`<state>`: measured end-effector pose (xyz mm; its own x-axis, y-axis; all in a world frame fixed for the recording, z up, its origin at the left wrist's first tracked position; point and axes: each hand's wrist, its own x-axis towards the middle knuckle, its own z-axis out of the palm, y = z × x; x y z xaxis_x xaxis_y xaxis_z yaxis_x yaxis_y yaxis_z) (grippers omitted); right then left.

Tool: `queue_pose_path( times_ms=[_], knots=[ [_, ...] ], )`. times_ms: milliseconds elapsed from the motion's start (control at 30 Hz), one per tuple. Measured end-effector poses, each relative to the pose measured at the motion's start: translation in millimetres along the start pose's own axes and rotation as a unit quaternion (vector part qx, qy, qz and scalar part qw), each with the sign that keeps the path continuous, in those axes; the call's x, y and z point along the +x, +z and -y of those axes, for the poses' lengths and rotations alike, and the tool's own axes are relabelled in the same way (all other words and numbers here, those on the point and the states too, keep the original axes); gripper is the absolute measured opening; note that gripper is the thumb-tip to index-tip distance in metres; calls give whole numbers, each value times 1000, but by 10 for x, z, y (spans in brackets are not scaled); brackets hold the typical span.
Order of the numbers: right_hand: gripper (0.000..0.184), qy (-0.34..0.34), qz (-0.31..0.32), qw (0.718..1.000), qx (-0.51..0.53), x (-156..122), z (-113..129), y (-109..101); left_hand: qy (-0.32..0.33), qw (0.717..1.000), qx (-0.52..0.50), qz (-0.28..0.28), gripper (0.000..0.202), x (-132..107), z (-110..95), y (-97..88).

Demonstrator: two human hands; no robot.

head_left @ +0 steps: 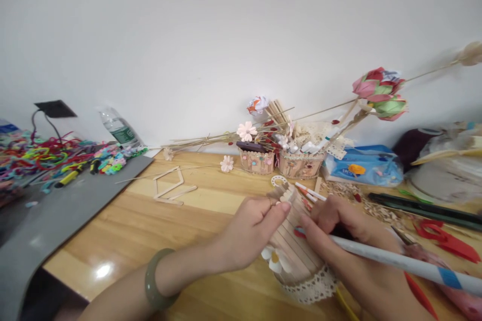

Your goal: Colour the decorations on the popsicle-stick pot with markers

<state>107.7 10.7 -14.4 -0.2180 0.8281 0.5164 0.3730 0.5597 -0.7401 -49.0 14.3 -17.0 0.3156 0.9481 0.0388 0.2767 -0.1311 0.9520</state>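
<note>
My left hand (pixel 246 235), with a green bangle on its wrist, is closed on the rim of a holder made of wooden craft sticks (pixel 295 248). The holder lies tilted above the table. A white flower with a yellow centre (pixel 276 259) is on its side, and white lace (pixel 314 287) runs around its lower end. In my right hand (pixel 350 241) is a white marker pen (pixel 395 259) with a blue band; its tip end is against or very near the sticks. My right fingers partly hide the holder's side.
Two decorated stick baskets (pixel 258 162) stand against the wall, with paper flowers (pixel 378 85) on long stems behind. A blue wipes pack (pixel 365 164), red scissors-like pieces (pixel 452 241) and wood shavings (pixel 380 210) lie right. Joined craft sticks (pixel 169 183), a bottle (pixel 118 128) and colourful yarn (pixel 48 155) lie left.
</note>
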Motion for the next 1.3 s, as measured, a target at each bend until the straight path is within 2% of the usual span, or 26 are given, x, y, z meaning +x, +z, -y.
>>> queue_pose_path(
  times_ms=[200,433,1100,1300],
  knots=[
    [24,10,7,1000,-5,-30,26,1,11,1000,15,2,37,-3,-9,-16],
    [28,-21,5,1000,-19,-4,-5,4,7,1000,10,6,36,4,-18,-20],
    [27,-14,10,1000,-26,8,21,2,3,1000,18,5,36,-2,-10,-12],
    [28,-38,17,999,-24,-8,20,-16,10,1000,14,8,34,2,-23,-20]
  ],
)
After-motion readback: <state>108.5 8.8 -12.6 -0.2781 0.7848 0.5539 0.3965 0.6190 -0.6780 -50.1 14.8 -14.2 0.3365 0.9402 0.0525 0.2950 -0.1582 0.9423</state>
